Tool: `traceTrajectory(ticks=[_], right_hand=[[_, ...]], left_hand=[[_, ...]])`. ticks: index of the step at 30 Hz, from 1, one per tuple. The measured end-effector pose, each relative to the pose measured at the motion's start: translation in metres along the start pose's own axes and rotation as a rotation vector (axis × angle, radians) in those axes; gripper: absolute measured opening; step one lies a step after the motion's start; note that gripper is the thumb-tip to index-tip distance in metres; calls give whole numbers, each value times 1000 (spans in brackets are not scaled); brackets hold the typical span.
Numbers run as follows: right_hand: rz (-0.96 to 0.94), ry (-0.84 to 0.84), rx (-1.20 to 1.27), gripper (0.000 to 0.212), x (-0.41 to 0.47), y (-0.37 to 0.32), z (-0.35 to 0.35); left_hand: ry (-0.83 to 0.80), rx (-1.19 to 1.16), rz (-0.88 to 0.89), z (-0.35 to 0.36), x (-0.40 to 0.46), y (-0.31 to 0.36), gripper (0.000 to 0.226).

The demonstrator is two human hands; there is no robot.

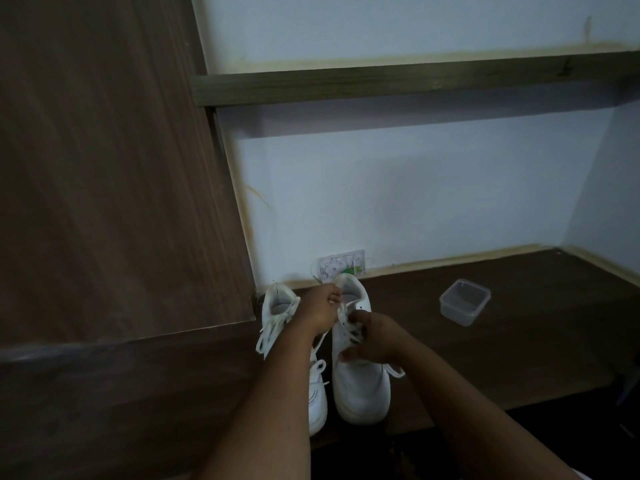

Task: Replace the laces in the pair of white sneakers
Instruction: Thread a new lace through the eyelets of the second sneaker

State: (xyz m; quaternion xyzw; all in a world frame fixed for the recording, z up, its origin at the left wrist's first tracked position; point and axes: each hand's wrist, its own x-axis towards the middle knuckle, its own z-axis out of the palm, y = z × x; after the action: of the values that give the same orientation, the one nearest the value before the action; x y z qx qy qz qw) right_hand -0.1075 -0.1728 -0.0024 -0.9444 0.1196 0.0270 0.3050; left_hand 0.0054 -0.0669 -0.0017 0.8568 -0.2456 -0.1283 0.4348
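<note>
While two white sneakers (360,382) sit side by side, left hand (320,308) pinching lace (343,311), right hand (372,339) fingers curled on eyelets

Left forearm covers the middle of the left sneaker (277,306). Right hand (372,339) hides most of the lacing on the right sneaker (360,382). Left hand (320,308) fingertips too dim to tell how they pinch the lace (343,311). Small packet (341,265) behind the shoes partly blocked, print unreadable. Both elbows cut off at bottom edge.
</note>
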Motion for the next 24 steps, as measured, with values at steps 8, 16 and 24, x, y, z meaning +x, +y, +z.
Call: traceTrajectory(ticks=[8,16,24], right_hand=[[369,196,655,31,32,-23,-9],[470,165,809,15,39,-38,-17],[333,159,629,17,53,-40,-24]], left_hand=[[0,110,145,-2,0,-11,23],[-16,-22,128,-9,5,-21,34],[-24,15,159,-9,3,-24,27]])
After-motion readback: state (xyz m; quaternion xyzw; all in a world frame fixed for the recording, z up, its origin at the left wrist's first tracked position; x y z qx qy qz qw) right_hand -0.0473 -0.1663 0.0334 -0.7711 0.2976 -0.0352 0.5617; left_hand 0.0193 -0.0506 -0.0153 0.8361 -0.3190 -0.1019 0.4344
